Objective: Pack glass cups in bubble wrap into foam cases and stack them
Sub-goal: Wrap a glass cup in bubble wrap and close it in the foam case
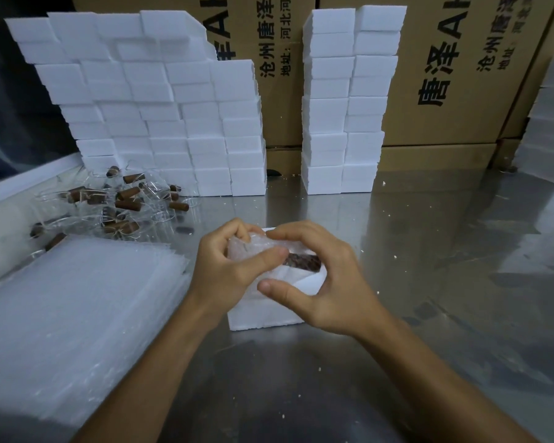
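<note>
A glass cup wrapped in bubble wrap (253, 251), its brown handle showing, sits at the top of a white foam case (263, 311) on the steel table. My left hand (227, 270) grips the wrapped cup from the left, thumb across its front. Fingers and thumb of my right hand (327, 276) curl round the wrap and the case's right side. To the left lies a stack of bubble wrap bags (77, 305). Behind it, several bare glass cups with brown handles (122, 203) lie in a heap.
Two piles of white foam cases stand at the back: a wide one (160, 123) on the left and a narrow tall one (349, 107) in the middle. Cardboard boxes (445, 75) rise behind them. More foam (547, 123) stands at the right edge.
</note>
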Tool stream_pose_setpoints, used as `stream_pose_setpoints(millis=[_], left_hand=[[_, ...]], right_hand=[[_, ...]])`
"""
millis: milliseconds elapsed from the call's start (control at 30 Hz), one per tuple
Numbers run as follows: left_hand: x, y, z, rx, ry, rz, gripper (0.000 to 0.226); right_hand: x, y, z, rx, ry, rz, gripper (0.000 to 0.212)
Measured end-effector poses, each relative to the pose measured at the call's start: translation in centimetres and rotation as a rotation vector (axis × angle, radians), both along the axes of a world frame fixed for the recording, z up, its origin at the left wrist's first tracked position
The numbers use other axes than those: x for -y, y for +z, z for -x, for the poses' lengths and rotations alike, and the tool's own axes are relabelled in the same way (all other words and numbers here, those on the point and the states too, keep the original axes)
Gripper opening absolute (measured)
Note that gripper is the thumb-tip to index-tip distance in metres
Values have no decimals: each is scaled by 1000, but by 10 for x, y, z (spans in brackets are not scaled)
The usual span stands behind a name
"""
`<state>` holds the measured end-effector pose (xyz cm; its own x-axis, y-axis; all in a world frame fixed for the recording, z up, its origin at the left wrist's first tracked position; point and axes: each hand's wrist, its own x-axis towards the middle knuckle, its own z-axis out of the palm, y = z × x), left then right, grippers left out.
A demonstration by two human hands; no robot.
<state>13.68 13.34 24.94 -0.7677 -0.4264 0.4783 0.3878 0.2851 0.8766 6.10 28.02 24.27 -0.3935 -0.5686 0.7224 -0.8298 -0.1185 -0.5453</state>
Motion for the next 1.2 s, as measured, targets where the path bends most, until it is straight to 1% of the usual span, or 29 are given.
stream_pose_setpoints(millis=[67, 200, 267, 367, 400, 467, 533, 600, 667, 700, 767, 800, 833, 867, 900, 933, 1000, 1033, 1100, 1167, 1200], left_hand=[[3, 1, -1, 48, -76, -46, 47], [4, 4, -5, 116, -184, 35, 56], [4, 3, -5, 119, -199, 48, 53], [0, 4, -5, 140, -249, 57, 50], [-1, 4, -5, 153, -277, 50, 50], [-1, 6, -5, 188, -302, 56, 55], [0, 8, -7, 234, -297, 77, 67], [1, 8, -7, 283, -296, 111, 69], [0, 7, -7, 308, -307, 115, 67], [-1, 7, -6, 304, -296, 95, 66], [0, 8, -4, 278, -216, 13, 64], [2, 8, -3, 268, -146, -35, 62], [4, 7, -2, 271, -69, -73, 61], [5, 7, -2, 289, -9, -95, 60], [6, 7, -3, 313, 11, -108, 60], [5, 7, -3, 342, -7, -123, 61], [3, 7, -4, 398, -129, -176, 61], [3, 8, -5, 405, -201, -214, 57], [7, 11, -6, 354, -342, -327, 46], [13, 12, -7, 294, -449, -410, 46], [15, 12, -7, 283, -484, -419, 49]], right_hand=[[1, 1, 0, -27, 5, -64, 54], [3, -1, -6, -33, 20, -145, 58], [3, 0, -7, -31, 14, -167, 51], [5, 2, -11, -38, 57, -168, 24], [5, 2, -13, -38, 63, -171, 23], [7, 1, -14, 1, 64, -209, 31], [6, -1, -12, 76, 101, -261, 38], [4, -1, -10, 164, 171, -304, 39], [4, -2, -9, 202, 187, -325, 37], [5, -2, -10, 187, 159, -309, 35], [8, -2, -12, 110, 81, -215, 29], [9, -2, -12, 70, 51, -163, 36], [8, -3, -10, 42, 34, -139, 49], [7, -4, -9, 21, 27, -151, 61], [7, -4, -8, -8, 13, -185, 68], [7, -5, -8, -46, -14, -219, 68], [8, -7, -8, -94, -95, -237, 52], [9, -7, -8, -69, -123, -224, 46], [6, -2, -6, 109, -107, -189, 37], [0, 3, -1, 328, 31, -135, 36], [-3, 6, 1, 397, 105, -118, 38]])
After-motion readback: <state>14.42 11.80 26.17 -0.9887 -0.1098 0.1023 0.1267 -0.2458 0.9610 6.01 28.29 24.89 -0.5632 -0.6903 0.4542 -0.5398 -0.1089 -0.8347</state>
